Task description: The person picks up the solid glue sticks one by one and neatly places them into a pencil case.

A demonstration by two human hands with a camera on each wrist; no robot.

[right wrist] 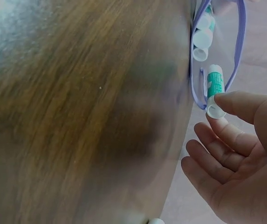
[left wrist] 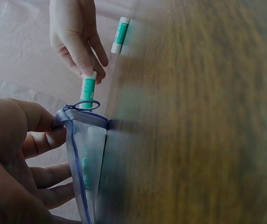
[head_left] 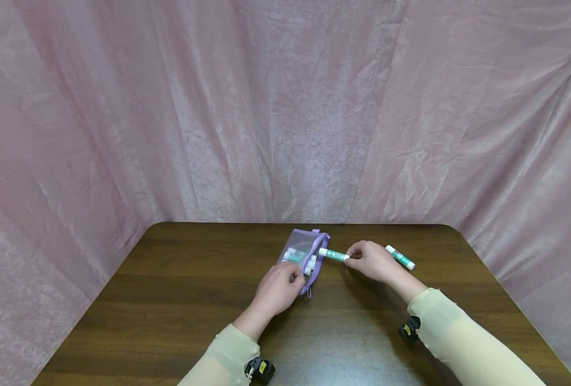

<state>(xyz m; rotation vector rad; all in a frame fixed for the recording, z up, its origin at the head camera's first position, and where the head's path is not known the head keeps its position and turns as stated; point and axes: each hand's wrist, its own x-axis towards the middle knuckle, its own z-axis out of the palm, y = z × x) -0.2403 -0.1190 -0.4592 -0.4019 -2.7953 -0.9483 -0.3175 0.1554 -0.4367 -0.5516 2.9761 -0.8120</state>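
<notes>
A purple-edged mesh zip pouch (head_left: 301,239) lies on the table with its mouth spread toward the right. Several green-and-white glue sticks (head_left: 293,257) show through its mesh. My left hand (head_left: 277,288) pinches the pouch's near edge close to the zipper pull (left wrist: 87,105). Between thumb and fingertips, my right hand (head_left: 373,261) holds another glue stick (head_left: 333,255) by one end. Its far end points into the pouch's mouth, framed by the zipper edges (right wrist: 241,39) in the right wrist view. The right hand's other fingers (right wrist: 212,161) are loosely bent.
One loose glue stick (head_left: 400,258) lies on the brown wooden table (head_left: 193,300), beyond the right hand. Pink curtains (head_left: 266,118) hang behind the table's far edge and at both sides. Small black cameras (head_left: 260,370) sit at both sleeve cuffs.
</notes>
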